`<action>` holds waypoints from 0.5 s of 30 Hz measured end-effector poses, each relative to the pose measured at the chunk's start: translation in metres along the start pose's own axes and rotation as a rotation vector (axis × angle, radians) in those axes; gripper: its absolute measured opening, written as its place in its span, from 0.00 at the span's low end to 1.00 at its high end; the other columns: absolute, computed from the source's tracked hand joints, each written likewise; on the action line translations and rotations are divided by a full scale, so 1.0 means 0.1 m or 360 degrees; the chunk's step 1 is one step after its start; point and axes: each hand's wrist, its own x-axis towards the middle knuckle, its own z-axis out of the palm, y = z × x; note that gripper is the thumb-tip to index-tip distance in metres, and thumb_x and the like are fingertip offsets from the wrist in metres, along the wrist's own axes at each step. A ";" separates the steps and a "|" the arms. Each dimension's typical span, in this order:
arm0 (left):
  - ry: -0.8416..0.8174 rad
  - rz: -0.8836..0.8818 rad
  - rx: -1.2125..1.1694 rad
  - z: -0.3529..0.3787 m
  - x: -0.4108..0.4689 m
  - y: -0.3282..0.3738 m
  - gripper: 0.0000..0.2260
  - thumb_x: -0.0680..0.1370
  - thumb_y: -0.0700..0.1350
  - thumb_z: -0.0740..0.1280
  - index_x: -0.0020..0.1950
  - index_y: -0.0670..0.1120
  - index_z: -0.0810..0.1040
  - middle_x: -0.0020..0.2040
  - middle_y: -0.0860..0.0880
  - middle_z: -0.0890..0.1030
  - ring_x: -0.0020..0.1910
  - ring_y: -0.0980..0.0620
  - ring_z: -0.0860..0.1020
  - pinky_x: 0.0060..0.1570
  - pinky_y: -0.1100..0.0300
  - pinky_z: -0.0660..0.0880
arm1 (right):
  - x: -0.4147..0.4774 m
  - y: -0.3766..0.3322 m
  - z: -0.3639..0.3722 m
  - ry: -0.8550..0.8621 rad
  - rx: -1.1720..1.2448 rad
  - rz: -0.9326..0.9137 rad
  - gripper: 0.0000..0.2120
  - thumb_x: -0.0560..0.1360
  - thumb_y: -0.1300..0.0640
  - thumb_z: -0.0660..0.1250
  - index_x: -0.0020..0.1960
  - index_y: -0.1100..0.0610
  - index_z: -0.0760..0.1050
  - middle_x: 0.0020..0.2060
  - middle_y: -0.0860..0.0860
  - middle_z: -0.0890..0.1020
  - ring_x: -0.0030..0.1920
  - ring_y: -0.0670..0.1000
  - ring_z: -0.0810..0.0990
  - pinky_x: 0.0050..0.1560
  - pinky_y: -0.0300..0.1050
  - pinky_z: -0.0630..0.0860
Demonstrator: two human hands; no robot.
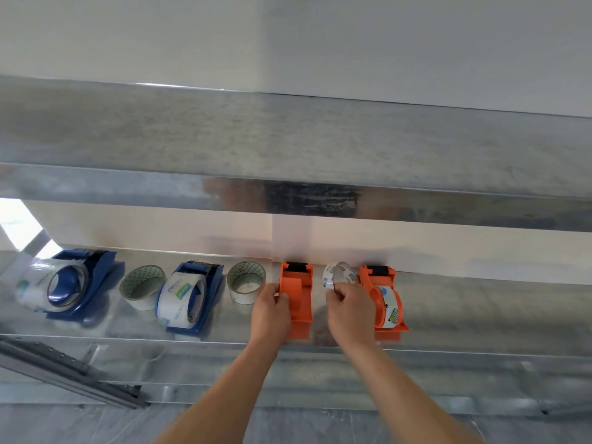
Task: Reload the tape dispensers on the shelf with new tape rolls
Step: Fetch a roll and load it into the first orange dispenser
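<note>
On the metal shelf (480, 315) an orange tape dispenser (299, 293) with no roll in it stands near the middle, and my left hand (270, 310) grips its left side. My right hand (349, 307) holds a clear tape roll (339, 274) with printed labels, lifted just right of that dispenser. A second orange dispenser (386, 299) holding a roll stands right of my right hand. Two blue dispensers (80, 283) (192, 294) with clear rolls sit further left.
Two loose tape rolls (142, 286) (246, 282) stand on the shelf between the dispensers. An upper metal shelf (288, 149) overhangs close above. A white wall backs the shelf. A grey metal rail (70, 373) slants at the lower left.
</note>
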 end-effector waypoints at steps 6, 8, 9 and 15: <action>-0.0026 -0.0007 -0.0033 -0.02 -0.04 -0.01 0.08 0.82 0.40 0.58 0.47 0.48 0.75 0.44 0.45 0.81 0.41 0.47 0.77 0.49 0.44 0.79 | -0.08 0.35 0.05 -0.0316 -0.0552 -0.0168 0.11 0.81 0.58 0.61 0.54 0.55 0.83 0.54 0.54 0.78 0.51 0.52 0.78 0.49 0.38 0.73; -0.0042 -0.0016 -0.0035 -0.02 -0.05 -0.02 0.08 0.82 0.40 0.58 0.47 0.49 0.75 0.45 0.45 0.80 0.43 0.46 0.77 0.50 0.44 0.79 | -0.08 0.41 0.07 -0.0368 -0.0702 -0.0177 0.13 0.82 0.58 0.61 0.61 0.58 0.81 0.59 0.54 0.77 0.55 0.53 0.80 0.55 0.41 0.77; -0.0048 -0.0018 -0.0031 -0.03 -0.05 -0.03 0.08 0.82 0.40 0.58 0.47 0.49 0.75 0.45 0.45 0.80 0.43 0.46 0.77 0.50 0.44 0.79 | -0.08 0.42 0.09 -0.0374 -0.0737 -0.0166 0.14 0.82 0.58 0.61 0.62 0.59 0.80 0.60 0.55 0.77 0.55 0.52 0.80 0.57 0.41 0.77; -0.0067 0.0004 -0.0035 -0.04 -0.04 -0.06 0.08 0.82 0.40 0.58 0.47 0.49 0.75 0.45 0.44 0.80 0.42 0.48 0.77 0.44 0.49 0.78 | -0.04 0.48 0.17 -0.0368 -0.0835 -0.0177 0.12 0.81 0.60 0.62 0.60 0.58 0.81 0.59 0.54 0.77 0.54 0.52 0.80 0.55 0.41 0.78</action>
